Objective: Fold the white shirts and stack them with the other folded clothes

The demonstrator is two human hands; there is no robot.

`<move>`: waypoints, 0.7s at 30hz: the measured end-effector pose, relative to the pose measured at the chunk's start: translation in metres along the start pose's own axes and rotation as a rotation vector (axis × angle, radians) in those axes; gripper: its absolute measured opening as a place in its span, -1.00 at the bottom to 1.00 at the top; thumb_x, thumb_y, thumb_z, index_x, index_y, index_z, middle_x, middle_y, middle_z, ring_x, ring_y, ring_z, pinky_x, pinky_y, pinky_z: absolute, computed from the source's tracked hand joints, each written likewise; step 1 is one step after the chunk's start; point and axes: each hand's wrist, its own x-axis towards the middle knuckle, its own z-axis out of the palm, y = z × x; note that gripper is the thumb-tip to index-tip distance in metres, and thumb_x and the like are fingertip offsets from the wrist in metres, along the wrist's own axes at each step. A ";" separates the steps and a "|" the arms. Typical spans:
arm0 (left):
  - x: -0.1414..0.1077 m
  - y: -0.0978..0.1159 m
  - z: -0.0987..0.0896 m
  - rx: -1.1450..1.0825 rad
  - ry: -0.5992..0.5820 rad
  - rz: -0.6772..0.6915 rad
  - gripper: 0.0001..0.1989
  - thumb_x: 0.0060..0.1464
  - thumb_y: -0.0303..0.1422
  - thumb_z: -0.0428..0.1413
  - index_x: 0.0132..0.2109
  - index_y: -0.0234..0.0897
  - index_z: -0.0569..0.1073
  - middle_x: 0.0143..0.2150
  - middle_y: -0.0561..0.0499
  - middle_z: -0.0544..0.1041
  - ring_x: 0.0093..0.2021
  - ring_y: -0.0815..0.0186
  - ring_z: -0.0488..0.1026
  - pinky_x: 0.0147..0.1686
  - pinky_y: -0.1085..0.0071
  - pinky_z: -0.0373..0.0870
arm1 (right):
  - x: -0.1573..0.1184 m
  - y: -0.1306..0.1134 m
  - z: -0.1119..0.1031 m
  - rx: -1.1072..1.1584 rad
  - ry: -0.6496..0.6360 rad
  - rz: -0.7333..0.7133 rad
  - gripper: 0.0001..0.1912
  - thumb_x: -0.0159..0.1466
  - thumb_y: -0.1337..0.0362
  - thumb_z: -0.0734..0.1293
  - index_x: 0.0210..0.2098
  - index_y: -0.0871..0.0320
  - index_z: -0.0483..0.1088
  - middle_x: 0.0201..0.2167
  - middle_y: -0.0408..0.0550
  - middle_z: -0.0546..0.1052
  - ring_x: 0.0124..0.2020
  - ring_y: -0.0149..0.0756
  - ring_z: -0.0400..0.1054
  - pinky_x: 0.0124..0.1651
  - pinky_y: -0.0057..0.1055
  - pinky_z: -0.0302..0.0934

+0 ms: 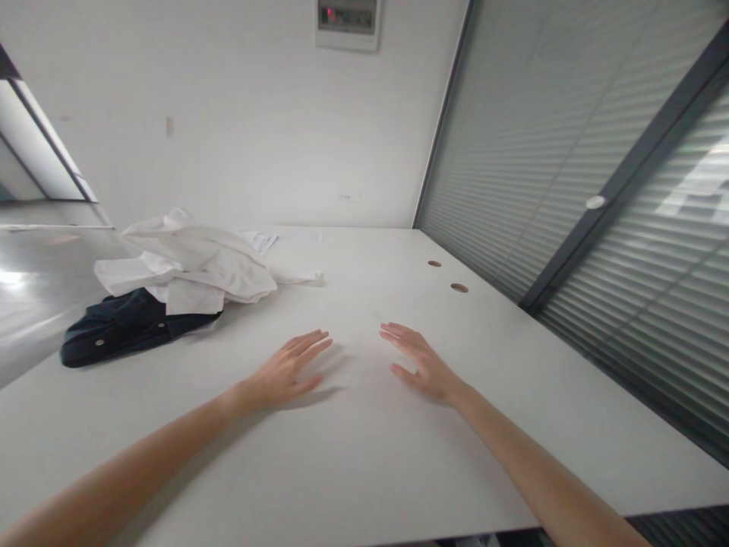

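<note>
Both hands hover at or just over the white table [364,456], palms turned toward each other with a gap between them. My left hand [285,372] is open, thumb apart from the fingers, and holds nothing. Opposite it, my right hand [421,363] is open too, with nothing in it. Nearest to my left hand, on the far left of the table, lies a crumpled white garment [210,258], with one strip stretching to the right. It partly covers a dark navy folded garment [114,327] with button-like round spots.
Some papers [260,241] lie at the back edge, behind the white garment. Two round holes [459,288] pierce the tabletop near its right edge. A glass partition with blinds [512,152] borders the right side. An electrical panel [347,23] hangs on the wall.
</note>
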 end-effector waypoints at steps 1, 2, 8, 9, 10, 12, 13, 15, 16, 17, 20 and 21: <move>0.000 0.002 -0.002 -0.006 -0.052 0.025 -0.31 0.29 -0.10 -0.01 0.45 -0.13 -0.02 0.42 -0.14 0.15 0.40 0.05 0.10 0.32 0.06 0.13 | 0.002 -0.002 0.000 -0.008 -0.058 -0.016 -0.37 0.39 0.04 0.21 0.39 0.05 0.07 0.40 0.09 0.12 0.41 -0.11 -0.08 0.38 -0.04 -0.14; 0.000 0.003 -0.004 -0.010 -0.102 0.039 -0.27 0.28 -0.06 -0.01 0.46 -0.09 -0.08 0.45 -0.10 0.07 0.43 0.03 0.02 0.35 0.03 0.04 | 0.003 -0.004 0.001 -0.011 -0.117 -0.024 -0.34 0.39 -0.01 0.21 0.41 0.02 0.04 0.43 0.06 0.04 0.44 -0.09 -0.15 0.40 -0.02 -0.19; 0.000 0.008 -0.001 -0.043 -0.306 -0.017 -0.07 0.14 0.20 0.00 0.47 -0.03 -0.20 0.50 -0.06 -0.11 0.47 -0.04 -0.18 0.39 -0.08 -0.24 | 0.006 -0.004 0.010 -0.004 -0.384 0.031 -0.11 0.28 -0.25 0.23 0.44 -0.02 -0.06 0.48 0.00 -0.22 0.47 0.00 -0.38 0.43 0.05 -0.41; 0.000 0.008 0.001 -0.052 -0.335 -0.028 -0.06 0.13 0.21 -0.01 0.47 -0.02 -0.20 0.49 -0.06 -0.11 0.47 -0.03 -0.18 0.39 -0.08 -0.24 | 0.006 -0.003 0.011 -0.003 -0.422 0.040 -0.10 0.26 -0.27 0.23 0.44 -0.03 -0.06 0.48 0.00 -0.22 0.47 0.01 -0.37 0.43 0.05 -0.42; 0.000 0.008 0.002 -0.059 -0.359 -0.038 -0.07 0.13 0.22 -0.01 0.47 -0.01 -0.19 0.49 -0.06 -0.11 0.47 -0.03 -0.18 0.38 -0.08 -0.24 | 0.005 -0.002 0.012 -0.003 -0.456 0.043 -0.10 0.25 -0.29 0.23 0.43 -0.05 -0.04 0.48 -0.01 -0.20 0.47 0.01 -0.36 0.43 0.06 -0.43; 0.000 0.007 0.003 -0.063 -0.392 -0.048 -0.10 0.13 0.22 -0.02 0.46 0.02 -0.13 0.49 -0.04 -0.12 0.47 -0.01 -0.17 0.39 -0.06 -0.24 | 0.005 -0.002 0.013 -0.009 -0.498 0.041 -0.13 0.26 -0.29 0.22 0.42 -0.08 -0.01 0.47 -0.02 -0.16 0.47 0.00 -0.33 0.43 0.05 -0.45; 0.000 0.007 0.003 -0.061 -0.400 -0.050 -0.12 0.13 0.22 -0.03 0.46 0.03 -0.11 0.49 -0.03 -0.12 0.47 -0.01 -0.17 0.39 -0.05 -0.25 | 0.005 -0.002 0.013 -0.014 -0.504 0.039 -0.15 0.26 -0.29 0.21 0.42 -0.08 0.01 0.47 -0.03 -0.15 0.47 -0.01 -0.32 0.44 0.05 -0.46; 0.000 0.007 0.003 -0.057 -0.400 -0.050 -0.13 0.14 0.22 -0.03 0.45 0.02 -0.07 0.49 -0.03 -0.13 0.47 0.00 -0.18 0.39 -0.04 -0.26 | 0.005 -0.001 0.013 -0.019 -0.502 0.039 -0.15 0.26 -0.29 0.21 0.41 -0.08 0.01 0.47 -0.05 -0.14 0.47 -0.01 -0.33 0.44 0.05 -0.46; 0.000 0.007 0.002 -0.057 -0.397 -0.050 -0.13 0.14 0.22 -0.03 0.45 0.02 -0.06 0.49 -0.04 -0.12 0.47 0.00 -0.17 0.39 -0.03 -0.26 | 0.005 -0.001 0.014 -0.018 -0.500 0.040 -0.15 0.26 -0.29 0.21 0.41 -0.08 0.01 0.47 -0.05 -0.15 0.47 -0.01 -0.32 0.44 0.05 -0.46; 0.000 0.008 0.002 -0.056 -0.395 -0.051 -0.14 0.14 0.22 -0.03 0.45 0.01 -0.06 0.49 -0.04 -0.11 0.47 0.00 -0.17 0.39 -0.03 -0.26 | 0.005 -0.001 0.014 -0.018 -0.500 0.040 -0.15 0.26 -0.28 0.21 0.41 -0.09 0.01 0.47 -0.06 -0.15 0.47 -0.01 -0.32 0.44 0.04 -0.45; 0.000 0.009 0.002 -0.054 -0.400 -0.056 -0.14 0.14 0.22 -0.03 0.45 0.01 -0.04 0.49 -0.05 -0.10 0.47 0.00 -0.17 0.39 -0.03 -0.26 | 0.005 -0.001 0.015 -0.017 -0.494 0.042 -0.16 0.27 -0.28 0.22 0.41 -0.09 0.01 0.47 -0.06 -0.15 0.46 -0.01 -0.31 0.44 0.03 -0.46; 0.000 0.009 0.002 -0.052 -0.402 -0.057 -0.14 0.14 0.22 -0.03 0.45 0.01 -0.04 0.49 -0.05 -0.10 0.47 0.00 -0.17 0.39 -0.03 -0.26 | 0.005 -0.001 0.015 -0.017 -0.492 0.042 -0.16 0.27 -0.27 0.22 0.41 -0.09 0.01 0.47 -0.07 -0.15 0.46 -0.01 -0.31 0.44 0.03 -0.46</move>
